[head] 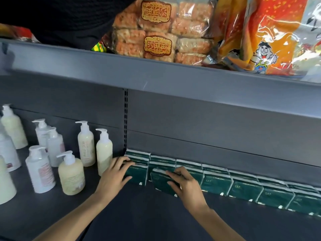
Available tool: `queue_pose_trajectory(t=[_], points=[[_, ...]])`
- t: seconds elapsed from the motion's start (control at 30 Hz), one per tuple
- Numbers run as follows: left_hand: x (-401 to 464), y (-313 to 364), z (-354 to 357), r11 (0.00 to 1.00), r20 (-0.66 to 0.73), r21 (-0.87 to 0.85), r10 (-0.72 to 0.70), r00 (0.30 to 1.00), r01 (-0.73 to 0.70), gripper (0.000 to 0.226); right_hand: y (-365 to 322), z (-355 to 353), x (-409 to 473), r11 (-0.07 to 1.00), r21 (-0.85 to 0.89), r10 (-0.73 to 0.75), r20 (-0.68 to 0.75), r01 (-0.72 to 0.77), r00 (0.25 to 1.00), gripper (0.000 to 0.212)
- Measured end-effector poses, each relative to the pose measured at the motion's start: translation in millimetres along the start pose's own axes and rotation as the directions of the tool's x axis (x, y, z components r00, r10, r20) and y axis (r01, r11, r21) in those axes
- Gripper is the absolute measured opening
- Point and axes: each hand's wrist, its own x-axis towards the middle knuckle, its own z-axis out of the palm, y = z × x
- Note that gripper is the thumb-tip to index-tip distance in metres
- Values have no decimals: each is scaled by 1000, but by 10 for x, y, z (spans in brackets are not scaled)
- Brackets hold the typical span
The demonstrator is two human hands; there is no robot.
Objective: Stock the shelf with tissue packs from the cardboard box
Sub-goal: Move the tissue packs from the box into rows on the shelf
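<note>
Dark green plastic-wrapped tissue pack lies tilted under the grasping right hand, its long axis slanting toward the row's gap just beyond, while the left hand steadies the end pack.

Readable text is sparse. At twelve o'clock, a clear bag of orange snack bars carries two ornate brown-and-gold labels with Chinese characters; the lower label reads 沙琪玛. At nine o'clock, a cream pump bottle shows vertical Chinese characters, too blurred to read. The dark green tissue packs bear small pale print, illegible.
</note>
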Motion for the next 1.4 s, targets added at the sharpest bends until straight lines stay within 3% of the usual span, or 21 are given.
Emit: queue_pose_trajectory(t=[0.33, 0.53, 0.77, 1.0, 1.23, 1.4], points=[[9, -3, -9, 999, -33, 44, 9, 999, -7, 59, 89, 385, 190, 998, -62, 12, -88, -17, 996, 33], [88, -74, -58, 997, 2, 51, 54, 999, -54, 62, 194, 425, 101, 978, -208, -37, -61, 23, 997, 54], [110, -187, -44, 996, -9, 24, 91, 996, -90, 49, 279, 367, 156, 973, -208, -119, -74, 101, 990, 51], [145, -165, -4, 997, -18, 36, 74, 997, -73, 48, 251, 420, 251, 964, -258, -90, -95, 62, 991, 44], [138, -134, -28, 997, 3, 29, 66, 998, -66, 52, 245, 378, 254, 975, -212, -86, -54, 72, 995, 48], [145, 7, -228, 994, 32, -77, 79, 996, -77, 53, 246, 164, 250, 990, -111, -94, -15, 92, 995, 42]])
